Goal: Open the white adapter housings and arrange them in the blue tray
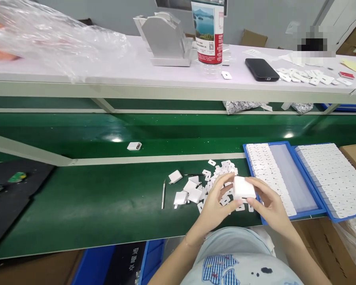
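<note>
A small white block (243,187) sits between both hands, just left of the near blue tray (307,211). The left hand (215,204) cups it from the left, fingers curled onto its top and side; the right hand (268,204) pinches its right edge with thumb and fingertips. Left of the tray, a heap of loose white pieces (206,184) lies on the green belt (91,206), partly under the hands. A thin tool (163,194) lies beyond the heap, farther from the tray.

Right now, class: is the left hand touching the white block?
Touching. The head view shows the left hand with fingers wrapped against the white block.
</note>
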A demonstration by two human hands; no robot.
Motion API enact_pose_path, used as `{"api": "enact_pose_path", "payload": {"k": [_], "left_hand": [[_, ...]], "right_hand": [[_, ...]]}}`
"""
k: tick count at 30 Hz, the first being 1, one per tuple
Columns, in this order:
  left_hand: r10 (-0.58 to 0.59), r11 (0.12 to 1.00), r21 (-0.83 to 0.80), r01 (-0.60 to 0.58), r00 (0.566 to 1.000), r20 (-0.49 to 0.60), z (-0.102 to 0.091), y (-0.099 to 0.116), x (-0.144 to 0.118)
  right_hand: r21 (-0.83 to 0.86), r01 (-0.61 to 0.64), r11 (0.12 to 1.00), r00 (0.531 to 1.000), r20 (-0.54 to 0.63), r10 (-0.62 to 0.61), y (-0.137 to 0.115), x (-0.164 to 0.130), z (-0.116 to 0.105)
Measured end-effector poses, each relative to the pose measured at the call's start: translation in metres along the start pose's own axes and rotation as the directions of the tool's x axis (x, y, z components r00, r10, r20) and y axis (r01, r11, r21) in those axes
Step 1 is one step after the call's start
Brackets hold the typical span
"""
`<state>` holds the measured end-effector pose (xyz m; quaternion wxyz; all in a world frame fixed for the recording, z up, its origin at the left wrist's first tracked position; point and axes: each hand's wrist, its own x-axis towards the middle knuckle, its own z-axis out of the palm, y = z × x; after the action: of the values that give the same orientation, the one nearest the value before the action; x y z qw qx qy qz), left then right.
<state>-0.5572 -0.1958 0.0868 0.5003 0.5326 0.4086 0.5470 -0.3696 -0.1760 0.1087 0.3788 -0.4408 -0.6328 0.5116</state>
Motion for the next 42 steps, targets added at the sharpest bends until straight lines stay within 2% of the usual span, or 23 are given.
{"api": "enact_pose_path", "payload": {"k": [2,6,11,17,19,21,24,25,27,30,32,34,37,39,42], "left_hand": [[-0.094,0.984,-0.153,0.091,0.996,-0.007,0.001,-0.001,0.002],[-0.070,0.948,-0.316,0.045,0.995,-0.068,0.009,-0.001,0.004],[-0.010,0.947,-0.322,-0.020,0.996,-0.092,0.017,0.007,0.001],[-0.006,0.941,-0.336,-0.031,0.994,-0.109,0.025,0.011,0.000],[-0.013,0.944,-0.330,-0.023,0.994,-0.107,0.027,0.007,0.002],[-0.016,0.958,-0.286,-0.012,0.995,-0.095,0.027,0.001,0.003],[0.013,0.996,-0.085,-0.013,1.000,-0.004,0.028,-0.014,0.005],[0.021,1.000,0.012,-0.022,0.998,0.063,0.030,-0.019,0.005],[0.004,0.981,0.189,-0.053,0.968,0.253,0.038,-0.029,0.003],[-0.074,0.933,0.339,-0.120,0.859,0.507,0.058,-0.045,-0.003],[-0.114,0.901,0.404,-0.157,0.814,0.569,0.069,-0.056,-0.006],[-0.165,0.860,0.485,-0.155,0.817,0.553,0.072,-0.069,-0.007],[-0.234,0.746,0.654,-0.124,0.871,0.432,0.059,-0.092,-0.005],[-0.248,0.636,0.765,-0.095,0.914,0.320,0.042,-0.108,-0.004],[-0.264,0.518,0.855,0.008,0.953,0.151,0.017,-0.128,-0.015]], "right_hand": [[-0.087,0.036,0.996,0.999,0.021,-0.034,-0.003,-0.003,-0.001],[-0.171,0.189,0.967,0.982,0.014,-0.190,-0.002,-0.007,0.005],[-0.165,0.367,0.916,0.928,-0.006,-0.373,-0.002,-0.008,0.016],[-0.132,0.466,0.875,0.868,-0.125,-0.481,-0.011,-0.003,0.025],[-0.112,0.459,0.881,0.869,-0.153,-0.472,-0.011,-0.001,0.021],[-0.042,0.397,0.917,0.908,-0.131,-0.399,-0.006,-0.002,0.012],[0.180,0.142,0.973,0.990,-0.014,-0.142,0.017,-0.012,-0.011],[0.257,0.024,0.966,0.999,0.035,-0.034,0.028,-0.018,-0.018],[0.343,-0.189,0.920,0.981,0.094,0.167,0.054,-0.035,-0.033],[0.318,-0.318,0.893,0.942,-0.001,0.336,0.097,-0.062,-0.059],[0.282,-0.317,0.905,0.919,-0.145,0.367,0.123,-0.077,-0.086],[0.234,-0.314,0.920,0.878,-0.297,0.376,0.148,-0.089,-0.124],[0.099,-0.348,0.932,0.803,-0.481,0.351,0.183,-0.097,-0.185],[-0.007,-0.389,0.921,0.782,-0.530,0.327,0.206,-0.096,-0.215],[-0.164,-0.439,0.883,0.806,-0.505,0.307,0.237,-0.091,-0.231]]}}
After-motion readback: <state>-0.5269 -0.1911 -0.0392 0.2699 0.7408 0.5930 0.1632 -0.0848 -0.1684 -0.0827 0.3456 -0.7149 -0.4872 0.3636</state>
